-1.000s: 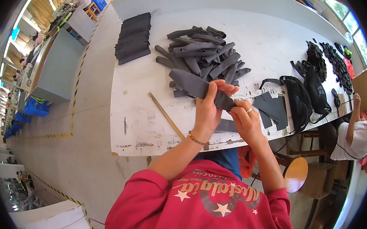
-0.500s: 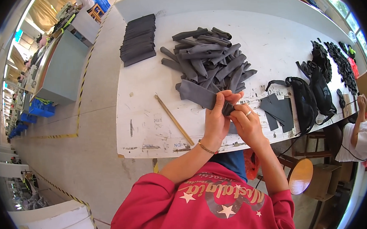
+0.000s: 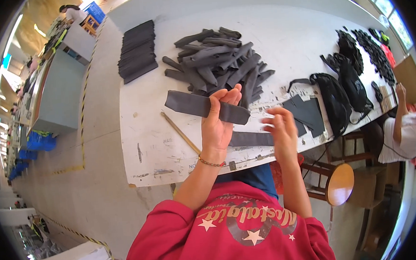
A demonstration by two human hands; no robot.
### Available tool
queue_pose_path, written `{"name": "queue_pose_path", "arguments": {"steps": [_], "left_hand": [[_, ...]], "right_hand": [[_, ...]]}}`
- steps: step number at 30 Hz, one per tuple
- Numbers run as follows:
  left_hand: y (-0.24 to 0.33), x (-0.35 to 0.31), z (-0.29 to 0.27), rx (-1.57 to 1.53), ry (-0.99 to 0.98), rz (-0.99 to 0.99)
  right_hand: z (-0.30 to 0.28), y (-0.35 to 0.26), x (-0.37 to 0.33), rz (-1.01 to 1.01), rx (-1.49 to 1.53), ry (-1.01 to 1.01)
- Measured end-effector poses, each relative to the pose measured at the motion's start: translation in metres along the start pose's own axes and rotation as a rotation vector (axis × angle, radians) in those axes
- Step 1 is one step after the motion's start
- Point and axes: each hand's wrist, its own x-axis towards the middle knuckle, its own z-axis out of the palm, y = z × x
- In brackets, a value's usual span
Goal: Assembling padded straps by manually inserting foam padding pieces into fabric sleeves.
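A dark grey fabric strip [image 3: 186, 103], folded flat like a sleeve, lies across my left hand [image 3: 218, 129], pinched between the thumb and fingers above the table's front part. My right hand [image 3: 284, 136] is off to the right of it, fingers apart and holding nothing, slightly smeared by motion. Below and between the hands, another grey strip [image 3: 251, 139] lies flat near the table edge, partly hidden behind my left hand. Just beyond them rises a loose pile of similar grey strips [image 3: 222, 57].
A neat stack of grey pieces [image 3: 137, 51] sits at the far left of the white table [image 3: 143, 129]. A thin wooden stick [image 3: 179, 131] lies left of my hand. Flat grey pieces [image 3: 316, 116] and black bags [image 3: 332, 104] are to the right, where another person [image 3: 401, 137] sits beyond a stool [image 3: 340, 184].
My right hand has let go of the strip's end and moved away from my left hand. The strip is now stretched straight in my left hand. The view has shifted slightly.
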Motion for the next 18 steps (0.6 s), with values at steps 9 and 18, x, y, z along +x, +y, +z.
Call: {"name": "queue_pose_path", "arguments": {"steps": [9,18], "left_hand": [[0.022,-0.012,-0.029,0.145,0.1,-0.056],[0.003,-0.039,-0.042,0.101,0.272,-0.205]], "right_hand": [[0.015,0.003,0.001,-0.536,-0.415,-0.072],[-0.028,0.018,0.002,0.067,-0.224,-0.167]]}}
